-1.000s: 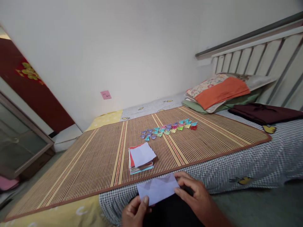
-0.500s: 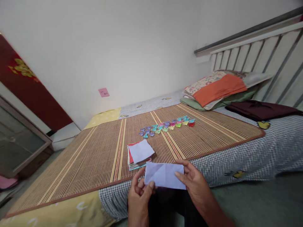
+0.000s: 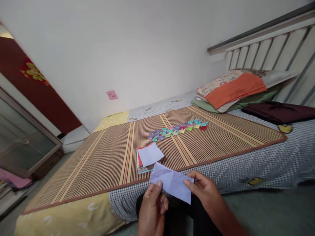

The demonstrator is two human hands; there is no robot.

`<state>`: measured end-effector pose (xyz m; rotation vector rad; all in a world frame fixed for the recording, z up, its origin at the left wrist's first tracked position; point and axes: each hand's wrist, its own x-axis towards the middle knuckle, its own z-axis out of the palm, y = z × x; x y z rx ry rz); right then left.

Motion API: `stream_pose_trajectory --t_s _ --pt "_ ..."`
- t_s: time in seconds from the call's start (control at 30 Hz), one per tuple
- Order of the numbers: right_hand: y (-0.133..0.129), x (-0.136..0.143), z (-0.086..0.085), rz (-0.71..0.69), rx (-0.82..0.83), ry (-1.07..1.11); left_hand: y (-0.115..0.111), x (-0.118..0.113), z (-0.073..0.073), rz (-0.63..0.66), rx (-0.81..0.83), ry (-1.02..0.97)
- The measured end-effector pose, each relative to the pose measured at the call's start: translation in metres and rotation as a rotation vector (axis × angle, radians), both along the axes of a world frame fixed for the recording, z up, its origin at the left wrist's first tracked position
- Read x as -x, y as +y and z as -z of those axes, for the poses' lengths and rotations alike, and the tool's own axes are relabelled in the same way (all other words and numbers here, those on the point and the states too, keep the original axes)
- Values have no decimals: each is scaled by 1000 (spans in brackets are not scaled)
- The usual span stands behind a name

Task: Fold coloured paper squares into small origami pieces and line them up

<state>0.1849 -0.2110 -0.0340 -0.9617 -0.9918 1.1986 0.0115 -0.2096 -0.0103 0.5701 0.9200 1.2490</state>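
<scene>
A pale purple sheet of paper (image 3: 171,181), folded into a rectangle with crease lines showing, is held tilted in front of me above my knees. My left hand (image 3: 153,205) pinches its lower left edge, thumb on top. At the right end, my right hand (image 3: 203,188) grips the paper between thumb and fingers. Just beyond the paper lies a stack of square coloured sheets (image 3: 150,155), with a pale one on top and a red one under it. Farther back, several small folded paper pieces (image 3: 176,130) in many colours stand in rows.
A striped bamboo mat (image 3: 98,170) covers the bed, over checked and yellow bedding. Pillows (image 3: 236,90) and a dark folded cloth (image 3: 278,111) lie at the right by a white radiator (image 3: 263,55). A glass-fronted cabinet (image 3: 22,137) stands at the left.
The folded paper has tilted, its right end now lower than its left. My left hand has shifted its thumb along the lower edge. The view has swung slightly left.
</scene>
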Motion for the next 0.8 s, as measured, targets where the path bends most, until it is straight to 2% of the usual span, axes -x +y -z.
stream_pose_trajectory --t_s 0.13,0.23,0.33,0.47,0.57,0.63,0.77,0.8 --pt "1 -6 0 41 -83 -264 -1 3 -3 -11 16 12" --pt "-1 -8 -8 50 -170 -448 -1 4 0 -9 -79 163" --pt "-4 -4 -18 -30 -213 -494 0 4 6 -4 -155 292" --pt "-7 2 -23 -104 -274 -501 -1 3 11 23 -196 317" --pt "-8 0 -21 -116 -268 -443 -5 1 13 44 -178 233" --pt "-7 -3 -18 -109 -278 -390 -8 0 15 89 -108 126" --pt "-7 -7 -14 -96 -414 -336 -12 -9 14 339 123 -100" --pt "-7 -8 -13 -106 -451 -344 -12 -11 12 340 130 -154"
